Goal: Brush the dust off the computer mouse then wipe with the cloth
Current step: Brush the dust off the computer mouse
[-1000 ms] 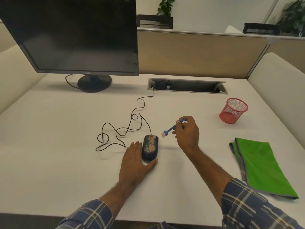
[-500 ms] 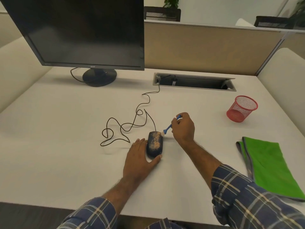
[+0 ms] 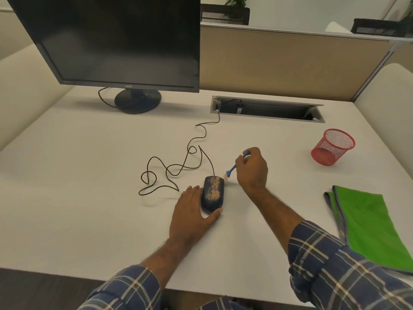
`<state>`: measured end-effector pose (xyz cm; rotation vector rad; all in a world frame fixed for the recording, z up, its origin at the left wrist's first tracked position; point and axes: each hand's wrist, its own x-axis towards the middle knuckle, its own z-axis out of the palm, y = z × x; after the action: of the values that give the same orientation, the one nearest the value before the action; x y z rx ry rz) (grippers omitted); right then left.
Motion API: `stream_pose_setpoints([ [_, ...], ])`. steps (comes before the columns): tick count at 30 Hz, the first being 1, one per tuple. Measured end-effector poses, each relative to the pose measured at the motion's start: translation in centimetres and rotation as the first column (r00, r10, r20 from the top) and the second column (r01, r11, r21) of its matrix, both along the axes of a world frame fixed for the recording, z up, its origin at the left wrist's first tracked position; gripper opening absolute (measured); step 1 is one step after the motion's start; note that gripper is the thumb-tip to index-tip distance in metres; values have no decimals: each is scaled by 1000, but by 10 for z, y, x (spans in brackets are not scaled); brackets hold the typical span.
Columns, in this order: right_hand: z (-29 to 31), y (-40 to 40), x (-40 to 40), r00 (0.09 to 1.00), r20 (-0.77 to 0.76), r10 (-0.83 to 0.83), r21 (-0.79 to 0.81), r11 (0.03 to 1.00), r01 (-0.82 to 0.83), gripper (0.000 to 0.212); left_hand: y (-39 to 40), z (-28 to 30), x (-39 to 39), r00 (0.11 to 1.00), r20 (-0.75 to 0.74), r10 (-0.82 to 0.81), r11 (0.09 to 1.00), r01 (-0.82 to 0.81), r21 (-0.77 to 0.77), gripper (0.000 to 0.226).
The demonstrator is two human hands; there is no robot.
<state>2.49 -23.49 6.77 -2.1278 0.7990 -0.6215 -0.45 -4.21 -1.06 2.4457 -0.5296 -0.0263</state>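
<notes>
A dark computer mouse (image 3: 213, 193) speckled with tan dust lies on the white desk (image 3: 89, 175). My left hand (image 3: 192, 211) rests against its left side, thumb curled around its near end, holding it in place. My right hand (image 3: 252, 171) grips a small blue brush (image 3: 232, 170) by the handle. The pale bristles touch the mouse's far right corner. A folded green cloth (image 3: 366, 224) with a grey edge lies at the right of the desk, apart from both hands.
The mouse's black cable (image 3: 178, 168) loops across the desk to a recessed cable tray (image 3: 268, 108). A black monitor (image 3: 116, 41) stands at the back left. A red mesh cup (image 3: 333, 146) lies tipped at the right. Beige partitions border the desk.
My right hand brought the brush down and left until its bristles reached the mouse's far right corner. My left hand stayed on the mouse. The camera shifted slightly.
</notes>
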Motion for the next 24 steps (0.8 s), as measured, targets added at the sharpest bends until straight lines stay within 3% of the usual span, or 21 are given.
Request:
stream_pose_setpoints([
  [5,2,4,3,998,10,57,117,991,-58,12,0,0,0,1000,21,1,1000,0,-18,90],
  [9,0,-2,2,999,-32,8,21,1000,-7,14,0,-1,1,1000,19,0,1000,0,-9,92],
  [14,1,3,5,998,8,63,111,992,-64,11,-1,-2,1,1000,14,1,1000,-1,-2,94],
  [19,-1,3,6,999,-21,28,14,1000,-28,12,0,-3,1,1000,28,1,1000,-1,2,91],
  [24,1,7,8,998,14,55,82,995,-56,11,-1,-2,1,1000,31,1,1000,-1,-2,92],
])
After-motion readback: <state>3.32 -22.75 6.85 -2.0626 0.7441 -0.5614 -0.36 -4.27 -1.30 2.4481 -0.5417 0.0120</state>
